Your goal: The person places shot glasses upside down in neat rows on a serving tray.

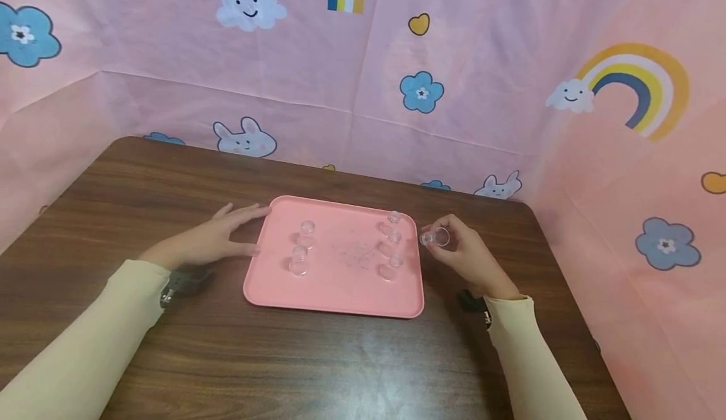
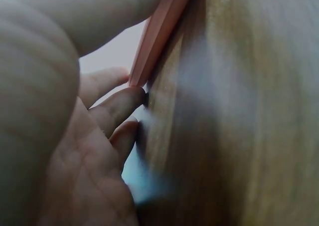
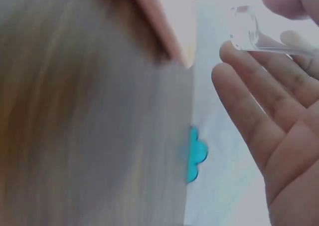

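A pink tray (image 1: 340, 297) lies on the table and bears several small clear glasses, two near its left side (image 1: 298, 267) and others in a row along its right (image 1: 388, 272). My left hand (image 1: 212, 234) is at the tray's left rim, thumb and fingers spread. In the left wrist view the fingertips (image 2: 130, 99) meet the tray's edge (image 2: 154, 41). Just off the right rim, my right hand (image 1: 467, 253) pinches another small clear glass (image 1: 440, 237), tilted on its side. The right wrist view shows this glass (image 3: 244, 29) between thumb and fingers.
The brown wooden table (image 1: 295, 369) extends around the tray on all sides. Behind it and to the right hangs a pink cloth (image 1: 476, 48) printed with rainbows, flowers and rabbits.
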The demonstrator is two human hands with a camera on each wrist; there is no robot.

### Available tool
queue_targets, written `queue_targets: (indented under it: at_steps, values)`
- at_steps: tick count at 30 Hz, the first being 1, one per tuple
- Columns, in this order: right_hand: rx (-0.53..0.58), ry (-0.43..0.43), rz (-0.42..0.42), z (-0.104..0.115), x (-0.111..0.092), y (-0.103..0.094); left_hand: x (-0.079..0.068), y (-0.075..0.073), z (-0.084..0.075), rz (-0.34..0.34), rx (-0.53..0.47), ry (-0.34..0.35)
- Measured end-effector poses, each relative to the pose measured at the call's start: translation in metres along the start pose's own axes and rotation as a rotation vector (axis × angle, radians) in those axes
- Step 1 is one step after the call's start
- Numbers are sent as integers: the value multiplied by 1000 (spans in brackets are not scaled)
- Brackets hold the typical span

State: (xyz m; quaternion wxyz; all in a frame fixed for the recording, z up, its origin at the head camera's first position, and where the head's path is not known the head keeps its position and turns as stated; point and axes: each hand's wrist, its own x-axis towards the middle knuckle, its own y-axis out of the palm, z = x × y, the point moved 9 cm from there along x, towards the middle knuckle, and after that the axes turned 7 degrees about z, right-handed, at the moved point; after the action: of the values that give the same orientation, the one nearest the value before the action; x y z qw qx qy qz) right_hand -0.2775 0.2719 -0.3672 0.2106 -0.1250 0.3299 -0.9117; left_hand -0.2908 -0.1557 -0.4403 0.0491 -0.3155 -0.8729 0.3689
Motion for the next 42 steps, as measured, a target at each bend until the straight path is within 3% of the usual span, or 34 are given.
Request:
queue_targets:
  at_steps: [6, 15, 26, 35, 42]
  values:
    - [-4, -95, -57, 23, 17, 6, -1, 1, 0, 1, -12, -4]
    - [75, -199, -109, 54, 37, 15, -1, 1, 2, -3, -11, -10]
    - [148, -177, -105, 78, 47, 34, -2, -1, 1, 5, -11, -35]
    - [146, -246, -164, 99, 44, 35, -1, -2, 0, 11, -18, -53]
    - [155, -267, -177, 102, 45, 37, -1, 0, 0, 8, -30, -34]
